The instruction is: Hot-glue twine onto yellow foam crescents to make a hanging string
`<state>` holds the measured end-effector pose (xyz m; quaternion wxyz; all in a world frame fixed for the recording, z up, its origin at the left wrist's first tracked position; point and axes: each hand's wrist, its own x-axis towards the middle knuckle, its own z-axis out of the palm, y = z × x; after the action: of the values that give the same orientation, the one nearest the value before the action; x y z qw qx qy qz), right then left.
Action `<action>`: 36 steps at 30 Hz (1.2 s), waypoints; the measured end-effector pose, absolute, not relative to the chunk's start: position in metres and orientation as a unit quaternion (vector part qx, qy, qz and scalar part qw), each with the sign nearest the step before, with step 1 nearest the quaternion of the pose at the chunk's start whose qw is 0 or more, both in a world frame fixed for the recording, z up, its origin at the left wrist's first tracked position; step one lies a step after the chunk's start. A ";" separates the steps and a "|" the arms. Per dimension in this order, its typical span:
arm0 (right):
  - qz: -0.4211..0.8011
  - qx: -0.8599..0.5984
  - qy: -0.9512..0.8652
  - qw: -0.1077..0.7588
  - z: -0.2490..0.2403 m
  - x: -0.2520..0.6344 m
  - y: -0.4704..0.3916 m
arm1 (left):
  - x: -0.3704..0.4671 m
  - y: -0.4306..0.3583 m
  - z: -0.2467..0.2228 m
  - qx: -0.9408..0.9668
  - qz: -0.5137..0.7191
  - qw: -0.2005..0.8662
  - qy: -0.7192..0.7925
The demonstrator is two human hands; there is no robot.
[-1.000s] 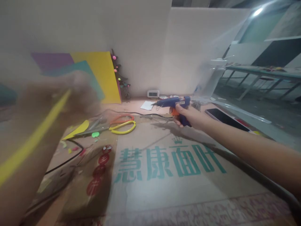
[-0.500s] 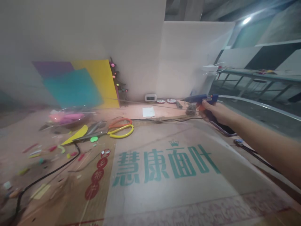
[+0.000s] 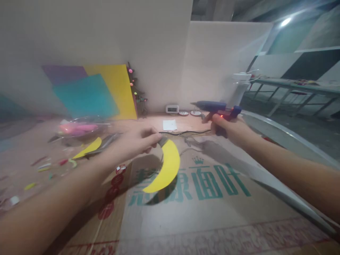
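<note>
Pinched at its upper tip by my left hand (image 3: 140,140), a yellow paper crescent (image 3: 171,164) hangs over the printed sheet (image 3: 170,223). A small dark grey part shows at that tip, beside my fingers. My right hand (image 3: 225,124) grips a blue hot glue gun (image 3: 211,105) by its handle, above the far right of the sheet. The nozzle points left, and a small red light glows on its body. The gun is apart from the crescent. A second yellow crescent-like piece (image 3: 90,147) lies on the left by the scissors, whose handles my left arm hides.
Yellow, teal and purple sheets (image 3: 85,95) lean on the back wall. A clear bowl of pink pieces (image 3: 79,128) stands at left, with scattered scraps in front. A small digital clock (image 3: 172,109), two round tins and a white paper (image 3: 169,124) are at the back.
My left hand has come into view holding the yellow crescent. My right hand has lifted the glue gun off the back right area and brought it slightly left.
</note>
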<state>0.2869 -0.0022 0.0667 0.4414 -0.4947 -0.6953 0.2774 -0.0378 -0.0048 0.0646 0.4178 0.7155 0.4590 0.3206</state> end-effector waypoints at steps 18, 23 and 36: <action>0.292 -0.526 -0.711 0.365 0.011 0.243 -0.028 | -0.010 -0.007 0.002 0.688 0.331 0.481 0.430; 0.441 -0.461 -0.683 0.356 0.020 0.226 -0.028 | -0.010 -0.008 0.001 0.731 0.293 0.485 0.382; 0.518 -0.427 -0.644 0.366 0.009 0.225 -0.040 | -0.009 -0.003 0.002 0.685 0.350 0.439 0.463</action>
<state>0.2247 -0.0395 0.0094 0.3663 -0.4272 -0.6441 0.5181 -0.0092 -0.0035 0.0019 0.4394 0.6853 0.4632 0.3504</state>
